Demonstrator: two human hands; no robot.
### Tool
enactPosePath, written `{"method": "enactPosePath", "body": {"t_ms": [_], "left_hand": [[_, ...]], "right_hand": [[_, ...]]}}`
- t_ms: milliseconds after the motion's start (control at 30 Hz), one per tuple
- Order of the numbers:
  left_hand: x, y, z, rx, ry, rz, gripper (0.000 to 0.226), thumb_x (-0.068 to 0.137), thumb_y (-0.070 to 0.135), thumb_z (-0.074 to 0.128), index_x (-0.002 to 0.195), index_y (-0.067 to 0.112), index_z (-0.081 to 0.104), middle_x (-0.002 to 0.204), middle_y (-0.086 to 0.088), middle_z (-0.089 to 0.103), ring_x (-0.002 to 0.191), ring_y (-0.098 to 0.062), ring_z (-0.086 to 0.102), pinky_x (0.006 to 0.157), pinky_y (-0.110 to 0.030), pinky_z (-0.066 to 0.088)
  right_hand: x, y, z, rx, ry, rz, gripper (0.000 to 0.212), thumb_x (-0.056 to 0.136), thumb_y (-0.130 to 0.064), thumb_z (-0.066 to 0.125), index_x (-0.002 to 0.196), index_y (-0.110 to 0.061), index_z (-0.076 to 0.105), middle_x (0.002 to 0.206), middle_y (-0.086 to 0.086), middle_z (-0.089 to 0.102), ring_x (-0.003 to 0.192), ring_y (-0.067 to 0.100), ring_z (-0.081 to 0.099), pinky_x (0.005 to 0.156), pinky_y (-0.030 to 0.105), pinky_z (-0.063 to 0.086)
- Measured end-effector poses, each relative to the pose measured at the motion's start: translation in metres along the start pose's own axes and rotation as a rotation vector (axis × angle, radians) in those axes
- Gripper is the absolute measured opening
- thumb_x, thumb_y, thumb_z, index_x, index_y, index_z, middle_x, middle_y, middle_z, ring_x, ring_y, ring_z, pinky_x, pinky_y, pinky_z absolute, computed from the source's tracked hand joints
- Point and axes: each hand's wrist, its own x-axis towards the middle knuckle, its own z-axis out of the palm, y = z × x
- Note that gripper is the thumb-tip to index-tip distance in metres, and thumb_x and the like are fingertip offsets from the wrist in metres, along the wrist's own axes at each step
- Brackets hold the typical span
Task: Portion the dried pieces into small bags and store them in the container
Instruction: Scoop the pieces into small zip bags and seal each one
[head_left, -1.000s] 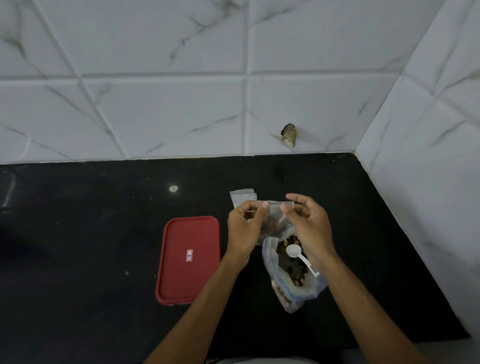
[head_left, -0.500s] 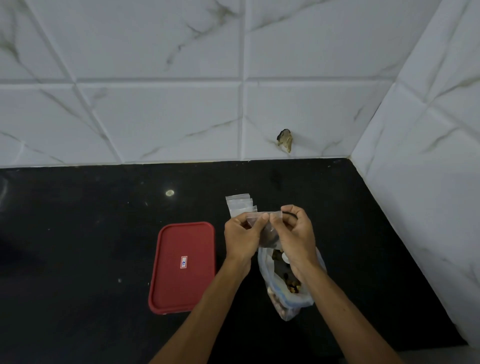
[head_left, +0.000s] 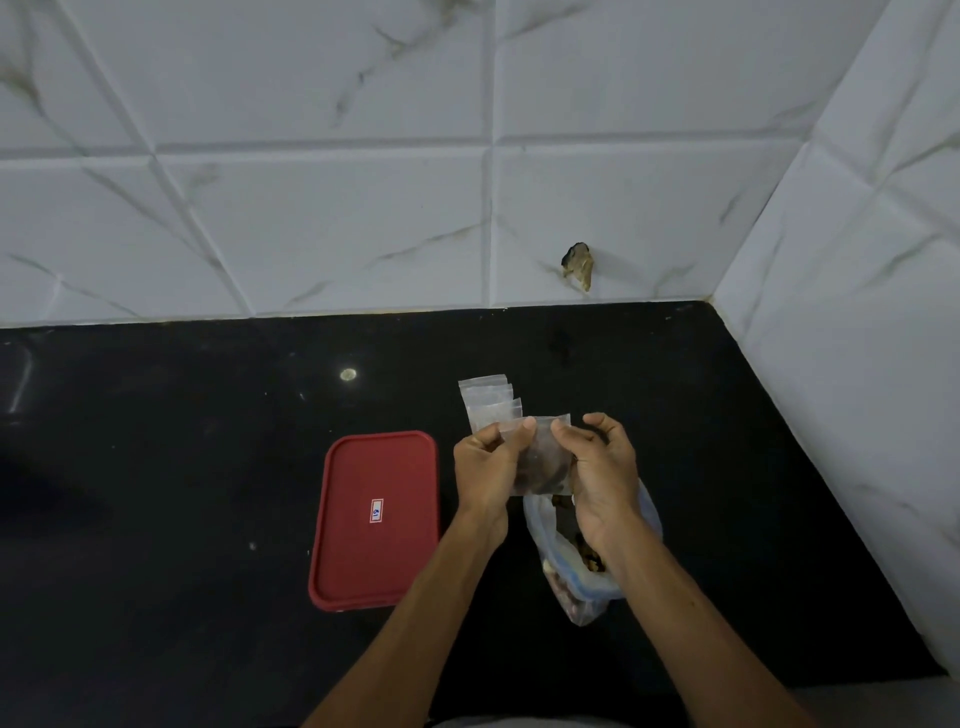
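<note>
Item in hand: small clear zip bag (head_left: 543, 439), loaded with dark dried pieces (head_left: 540, 470), held upright just right of the red-lidded container (head_left: 363, 561) and above the table (head_left: 156, 493). We record the left hand (head_left: 485, 473) pinching the bag's top strip at its left end, thumb and forefinger closed on it. The right hand (head_left: 602, 470) pinches the same strip toward its right end.

Stock: large open bag (head_left: 576, 597) of dried pieces, lying on the table right of the container. It sits directly beneath the hands and is partly hidden by the right wrist. Empty small bags (head_left: 488, 402), a fanned stack, lie beyond the container's far right corner.

Container: lid on, contents not visible to us.

Step, as we judge it: sealing the top strip. To do it well we would press the two tracks together from one end to the other, sliding the thumbs outward. We would hold the bag upright so no piece lodges in the seal and push out spare air. We would then check the closure before lifting the lid.
</note>
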Motion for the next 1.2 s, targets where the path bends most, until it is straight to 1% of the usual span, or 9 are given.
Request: {"method": "enactPosePath", "body": {"t_ms": [100,333,467,600,667,800,967,1067,1200], "left_hand": [[-0.001,-0.001,-0.002,-0.032,-0.042,-0.042,0.025,0.098,0.028,0.065,0.097,0.006,0.077,0.095,-0.011,0.079,0.092,-0.025,0.076,0.083,-0.042,0.062],[0.003,-0.005,-0.001,-0.028,0.078,-0.030,0.021,0.097,0.018,0.065,0.087,0.006,0.079,0.090,-0.013,0.078,0.085,-0.023,0.074,0.075,-0.036,0.059],[-0.003,-0.014,-0.002,0.029,0.041,0.023,0.025,0.100,0.024,0.062,0.092,0.007,0.078,0.089,-0.005,0.079,0.087,-0.017,0.076,0.076,-0.029,0.061],[-0.002,-0.029,-0.010,0.101,0.036,0.054,0.018,0.102,0.020,0.060,0.096,0.012,0.075,0.093,-0.004,0.077,0.093,-0.022,0.074,0.079,-0.032,0.061],[0.002,-0.036,-0.011,0.124,0.108,0.068,0.019,0.102,0.021,0.059,0.092,0.018,0.076,0.091,-0.004,0.076,0.093,-0.025,0.073,0.085,-0.042,0.062],[0.007,-0.043,-0.013,0.145,0.198,0.134,0.018,0.102,0.022,0.059,0.091,0.024,0.074,0.089,0.000,0.074,0.089,-0.021,0.072,0.084,-0.048,0.061],[0.011,-0.052,-0.014,0.195,0.268,0.176,0.012,0.104,0.024,0.055,0.105,0.027,0.066,0.094,0.003,0.071,0.088,-0.013,0.071,0.079,-0.035,0.061],[0.016,-0.059,-0.016,0.261,0.313,0.169,0.013,0.104,0.016,0.053,0.104,0.024,0.063,0.095,0.001,0.069,0.088,-0.015,0.069,0.078,-0.031,0.059],[0.022,-0.065,-0.019,0.352,0.352,0.165,0.014,0.103,0.012,0.053,0.102,0.022,0.062,0.095,0.002,0.067,0.087,-0.011,0.066,0.081,-0.032,0.057]], "right_hand": [[0.001,0.002,-0.001,-0.006,0.008,0.006,0.038,0.080,-0.017,0.078,0.112,-0.026,0.060,0.110,0.006,0.068,0.099,0.023,0.069,0.078,0.040,0.059],[0.002,0.005,-0.005,0.053,0.006,0.016,0.037,0.084,-0.008,0.072,0.115,-0.022,0.058,0.100,0.008,0.072,0.092,0.022,0.071,0.073,0.036,0.057],[0.003,0.013,-0.007,-0.039,0.069,0.009,0.031,0.084,-0.021,0.075,0.111,-0.025,0.060,0.106,0.004,0.069,0.098,0.021,0.069,0.085,0.043,0.058],[0.000,0.016,-0.015,-0.104,0.010,0.019,0.025,0.087,-0.029,0.072,0.110,-0.024,0.064,0.108,0.002,0.069,0.098,0.016,0.069,0.080,0.036,0.059],[0.001,0.019,-0.021,-0.257,-0.048,-0.018,0.022,0.088,-0.033,0.070,0.108,-0.024,0.067,0.104,-0.002,0.071,0.096,0.011,0.069,0.079,0.029,0.057],[0.009,0.026,-0.025,-0.868,-0.141,-0.170,0.031,0.080,-0.053,0.069,0.102,-0.032,0.064,0.092,-0.011,0.068,0.088,0.003,0.067,0.076,0.021,0.053],[0.013,0.024,-0.010,-0.808,-0.145,-0.225,0.013,0.092,-0.025,0.065,0.102,-0.017,0.068,0.092,-0.005,0.071,0.082,0.002,0.069,0.073,0.021,0.057],[0.016,0.028,0.000,-0.877,-0.146,-0.273,0.003,0.092,-0.024,0.066,0.094,-0.022,0.068,0.085,-0.006,0.070,0.081,0.004,0.067,0.075,0.023,0.056],[0.020,0.036,0.003,-0.981,-0.151,-0.291,0.004,0.092,-0.024,0.066,0.090,-0.021,0.064,0.081,-0.008,0.066,0.082,0.006,0.065,0.066,0.015,0.045]]}}
